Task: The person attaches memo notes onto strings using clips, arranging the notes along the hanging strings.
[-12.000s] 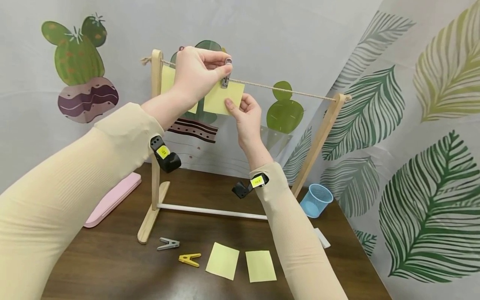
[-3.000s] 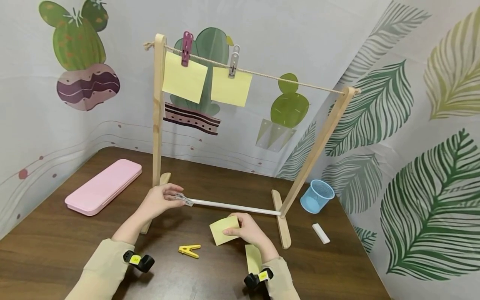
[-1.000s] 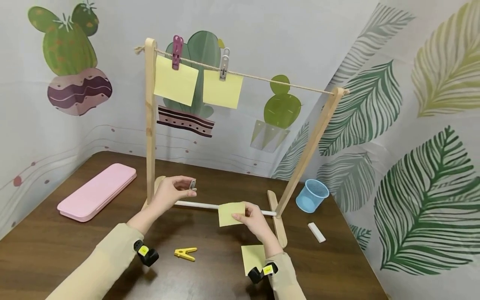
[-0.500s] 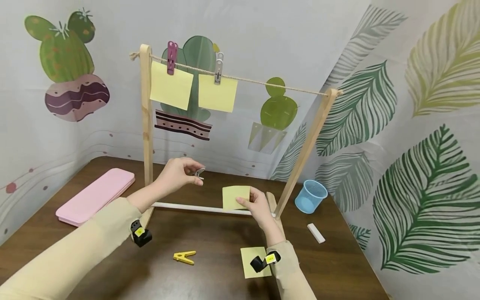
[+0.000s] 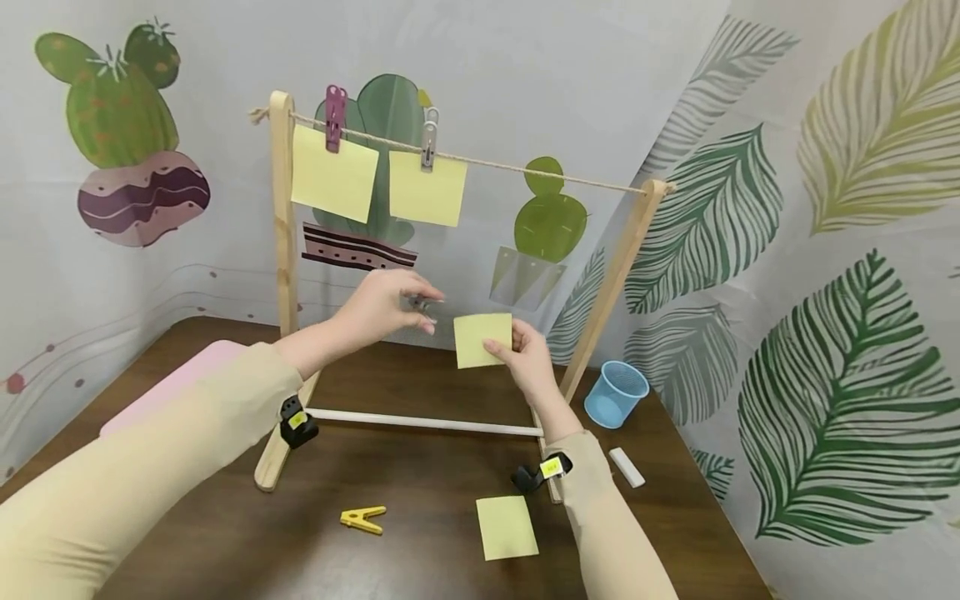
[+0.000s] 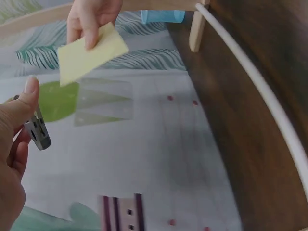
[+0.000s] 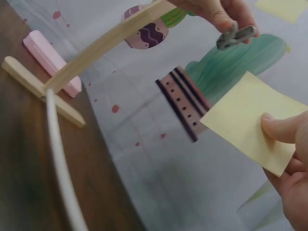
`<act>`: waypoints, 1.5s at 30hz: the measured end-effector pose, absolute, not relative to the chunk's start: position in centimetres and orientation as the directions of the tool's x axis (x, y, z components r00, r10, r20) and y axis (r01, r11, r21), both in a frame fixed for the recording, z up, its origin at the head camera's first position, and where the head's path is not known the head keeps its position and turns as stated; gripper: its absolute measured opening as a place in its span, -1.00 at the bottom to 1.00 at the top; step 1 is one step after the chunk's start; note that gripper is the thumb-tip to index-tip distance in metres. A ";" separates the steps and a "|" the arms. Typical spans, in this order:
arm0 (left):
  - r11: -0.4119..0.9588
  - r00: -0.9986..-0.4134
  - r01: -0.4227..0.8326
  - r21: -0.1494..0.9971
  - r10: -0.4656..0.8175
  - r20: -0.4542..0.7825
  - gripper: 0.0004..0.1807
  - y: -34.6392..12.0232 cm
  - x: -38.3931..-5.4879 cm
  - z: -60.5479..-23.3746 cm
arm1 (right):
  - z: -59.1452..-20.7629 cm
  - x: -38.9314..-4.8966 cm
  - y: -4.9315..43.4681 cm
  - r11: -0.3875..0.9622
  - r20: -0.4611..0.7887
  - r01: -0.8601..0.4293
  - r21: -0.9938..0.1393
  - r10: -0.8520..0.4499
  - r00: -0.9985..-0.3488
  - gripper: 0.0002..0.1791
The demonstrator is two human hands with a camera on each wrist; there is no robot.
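My left hand (image 5: 382, 304) pinches a grey clothespin (image 6: 38, 131) between thumb and fingers, in the air below the string (image 5: 510, 167). To its right, my right hand (image 5: 531, 358) holds a yellow sticky note (image 5: 476, 340) by its right side, thumb in front. Clothespin and note are apart. Above, a purple clothespin (image 5: 335, 118) and another grey clothespin (image 5: 429, 139) each clip a yellow note to the string; these are the left hanging note (image 5: 333, 177) and the right hanging note (image 5: 426, 193). On the table lie a yellow clothespin (image 5: 363, 520) and one more note (image 5: 507, 527).
The string runs between the wooden posts (image 5: 283, 225) of a frame with a white crossbar (image 5: 420, 423) low down. A blue mesh cup (image 5: 617, 395) and a white block (image 5: 626, 467) are at the right. Behind my left sleeve is a pink case (image 5: 180, 379).
Since 12 seconds ago, the second note hangs released on the string. The grey clothespin and a note have left the table; over the last second both hands rise with them.
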State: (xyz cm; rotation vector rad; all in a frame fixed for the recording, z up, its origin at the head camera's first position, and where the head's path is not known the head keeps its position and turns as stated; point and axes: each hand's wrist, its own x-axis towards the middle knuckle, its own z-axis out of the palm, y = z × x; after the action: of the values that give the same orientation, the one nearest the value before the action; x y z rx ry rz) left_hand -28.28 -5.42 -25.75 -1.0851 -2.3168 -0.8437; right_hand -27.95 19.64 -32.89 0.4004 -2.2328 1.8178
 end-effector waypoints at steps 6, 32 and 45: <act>0.450 -0.474 0.867 0.212 0.618 0.627 -0.54 -3.6 -28.1 -21.9 | -28.9 -29.0 19.5 0.213 0.407 -0.403 -0.890 -0.025 -0.913 -0.63; 0.289 -0.445 0.892 0.348 0.415 0.794 -0.54 0.7 -26.8 -10.4 | -19.9 -30.9 17.4 0.024 0.542 -0.542 -0.840 -0.021 -0.840 -0.64; 0.191 -0.671 0.742 0.643 0.193 0.716 -0.55 1.3 -27.3 -8.7 | -18.4 -31.1 17.1 -0.029 0.573 -0.572 -0.820 -0.010 -0.820 -0.70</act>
State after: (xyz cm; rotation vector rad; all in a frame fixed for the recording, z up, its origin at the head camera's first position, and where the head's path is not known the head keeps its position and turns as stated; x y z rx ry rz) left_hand -27.32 1.27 -8.71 -0.8710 -1.9883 -1.4967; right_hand -31.10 17.08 -18.41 0.6093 -1.8553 1.9036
